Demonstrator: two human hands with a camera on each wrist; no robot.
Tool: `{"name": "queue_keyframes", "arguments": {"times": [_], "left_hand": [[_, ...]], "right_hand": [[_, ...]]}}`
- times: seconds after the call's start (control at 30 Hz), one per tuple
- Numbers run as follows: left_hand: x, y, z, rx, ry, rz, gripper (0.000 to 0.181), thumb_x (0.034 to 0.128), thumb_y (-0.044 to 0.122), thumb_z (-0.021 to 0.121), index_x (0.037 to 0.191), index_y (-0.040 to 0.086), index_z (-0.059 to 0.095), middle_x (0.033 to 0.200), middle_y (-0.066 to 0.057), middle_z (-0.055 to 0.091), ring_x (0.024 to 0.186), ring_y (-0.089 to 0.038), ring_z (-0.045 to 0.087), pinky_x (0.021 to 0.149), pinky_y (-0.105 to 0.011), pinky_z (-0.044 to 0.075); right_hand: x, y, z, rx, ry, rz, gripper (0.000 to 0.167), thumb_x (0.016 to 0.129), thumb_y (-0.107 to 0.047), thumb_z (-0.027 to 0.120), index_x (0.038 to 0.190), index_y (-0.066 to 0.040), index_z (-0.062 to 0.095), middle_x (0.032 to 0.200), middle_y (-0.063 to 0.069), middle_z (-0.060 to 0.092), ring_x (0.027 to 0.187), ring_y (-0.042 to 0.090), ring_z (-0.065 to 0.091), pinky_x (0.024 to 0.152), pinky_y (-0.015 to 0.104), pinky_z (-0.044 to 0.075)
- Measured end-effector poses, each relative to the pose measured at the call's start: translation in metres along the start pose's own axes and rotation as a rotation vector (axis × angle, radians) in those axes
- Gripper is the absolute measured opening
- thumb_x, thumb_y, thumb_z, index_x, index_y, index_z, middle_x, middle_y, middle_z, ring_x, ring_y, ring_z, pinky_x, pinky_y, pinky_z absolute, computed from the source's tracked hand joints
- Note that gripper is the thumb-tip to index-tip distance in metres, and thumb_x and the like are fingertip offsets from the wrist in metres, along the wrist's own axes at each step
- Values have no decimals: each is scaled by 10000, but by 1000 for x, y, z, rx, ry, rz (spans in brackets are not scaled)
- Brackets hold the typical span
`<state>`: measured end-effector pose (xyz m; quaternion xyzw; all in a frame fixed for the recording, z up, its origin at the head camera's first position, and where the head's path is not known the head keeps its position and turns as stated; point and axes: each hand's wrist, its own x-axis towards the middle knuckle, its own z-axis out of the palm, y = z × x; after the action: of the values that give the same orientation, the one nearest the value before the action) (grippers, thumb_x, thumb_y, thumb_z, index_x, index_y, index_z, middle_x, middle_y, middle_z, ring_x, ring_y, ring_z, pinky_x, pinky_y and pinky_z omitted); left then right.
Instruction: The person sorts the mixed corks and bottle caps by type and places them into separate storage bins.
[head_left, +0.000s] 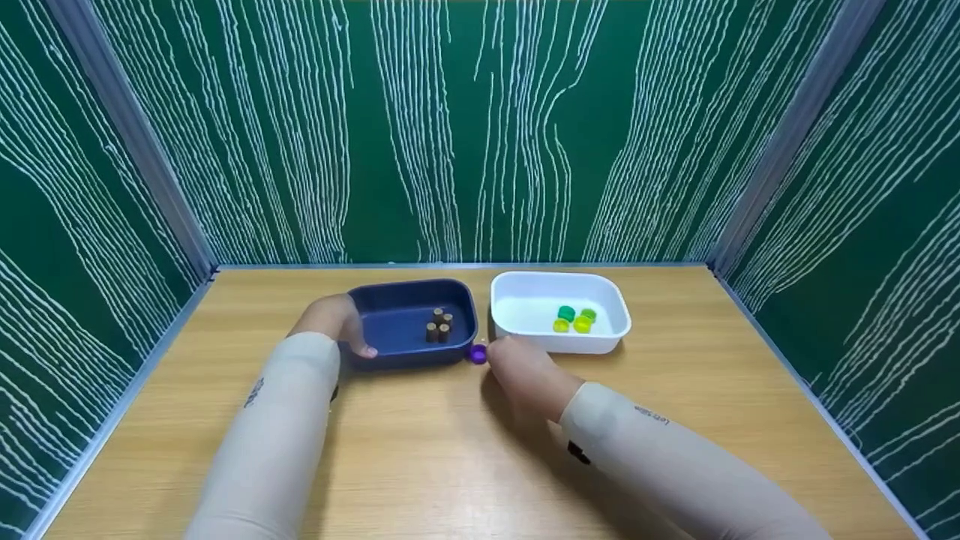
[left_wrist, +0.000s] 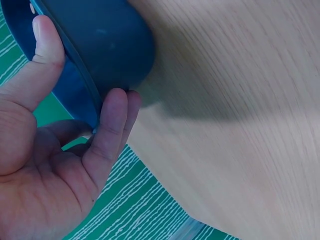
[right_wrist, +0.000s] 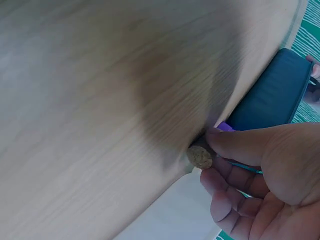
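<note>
My left hand grips the left end of a dark blue tray, its thumb over the rim and its fingers against the outer wall. Several brown corks stand inside that tray, toward its right end. In the right wrist view, my right hand pinches another cork between thumb and fingertips, its speckled end showing. This cork is hidden in the head view. Close to those fingertips, a purple bottle cap lies on the table between the two trays.
A white tray stands right of the blue one, just beyond my right hand. Green and yellow caps lie in it. The wooden table is bounded by green panels with white wavy lines at the back and sides.
</note>
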<state>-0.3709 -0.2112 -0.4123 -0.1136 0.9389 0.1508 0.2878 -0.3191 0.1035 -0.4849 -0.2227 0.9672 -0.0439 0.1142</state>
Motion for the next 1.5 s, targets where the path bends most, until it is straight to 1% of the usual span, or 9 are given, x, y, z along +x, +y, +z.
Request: {"name": "queue_keyframes", "arguments": {"times": [0.3, 0.4, 0.5, 0.63, 0.73, 0.93, 1.13, 1.37, 1.5], "left_hand": [[0, -3, 0, -43, 23, -21, 1045, 961, 411, 937, 1687, -108, 393, 1757, -293, 449, 1645, -471, 430, 1386, -600, 377], [0, -2, 2, -60, 38, -20, 1028, 953, 406, 945, 1678, -98, 419, 1741, -281, 479, 1625, -458, 458, 1380, -597, 390], [-7, 0, 2, -77, 46, -25, 1020, 941, 395, 956, 1671, -90, 435, 1722, -276, 504, 1596, -450, 488, 1368, -598, 410], [-5, 2, 3, -89, 54, -34, 1031, 931, 393, 965, 1676, -79, 431, 1709, -275, 514, 1571, -453, 505, 1351, -615, 430], [3, 1, 5, -112, 62, -41, 1048, 924, 392, 973, 1688, -63, 418, 1712, -271, 510, 1563, -456, 505, 1341, -629, 439], [4, 1, 5, -55, 35, -41, 1090, 942, 428, 949, 1713, -76, 366, 1759, -274, 453, 1604, -452, 465, 1362, -625, 411], [6, 0, 6, -48, 26, -21, 1077, 950, 428, 942, 1701, -95, 374, 1754, -284, 456, 1622, -453, 455, 1375, -613, 392], [-2, -2, 4, -26, 40, 6, 1047, 965, 418, 931, 1681, -121, 390, 1748, -300, 460, 1640, -471, 440, 1383, -604, 380], [-5, -1, 4, -66, 48, -4, 1054, 948, 410, 949, 1684, -103, 396, 1736, -291, 478, 1613, -464, 467, 1371, -621, 396]], "right_hand": [[6, -6, -11, -28, -102, 15, 646, 729, 12, 1031, 1285, -121, 731, 1095, 60, 738, 987, 252, 686, 1105, 474, 656], [8, -4, -14, -48, -117, 19, 589, 776, -17, 1018, 1282, -124, 735, 1066, 57, 725, 1001, 265, 670, 1092, 463, 648], [11, -3, -14, -62, -106, 4, 394, 898, -19, 932, 1239, -115, 758, 1008, 56, 718, 968, 271, 671, 1039, 441, 649], [14, -2, -11, -71, -84, -12, 233, 998, -39, 852, 1214, -103, 792, 965, 62, 731, 926, 270, 684, 1019, 429, 661], [15, -2, -10, -97, -83, -18, 227, 997, -51, 863, 1208, -105, 800, 951, 65, 739, 908, 265, 686, 1014, 416, 668], [13, -2, -11, -141, -78, -50, 273, 945, -13, 885, 1187, -87, 782, 942, 71, 727, 892, 265, 667, 979, 415, 673], [9, -3, -11, -121, -107, -19, 300, 956, -42, 904, 1221, -112, 782, 970, 57, 740, 920, 260, 678, 1031, 425, 672], [11, -3, -5, -168, -39, -71, 183, 979, -22, 851, 1141, -75, 785, 945, 84, 757, 858, 220, 682, 963, 428, 694], [9, -3, -3, -152, -35, -56, 176, 983, -40, 859, 1135, -85, 783, 933, 71, 755, 842, 207, 688, 964, 424, 700]]}}
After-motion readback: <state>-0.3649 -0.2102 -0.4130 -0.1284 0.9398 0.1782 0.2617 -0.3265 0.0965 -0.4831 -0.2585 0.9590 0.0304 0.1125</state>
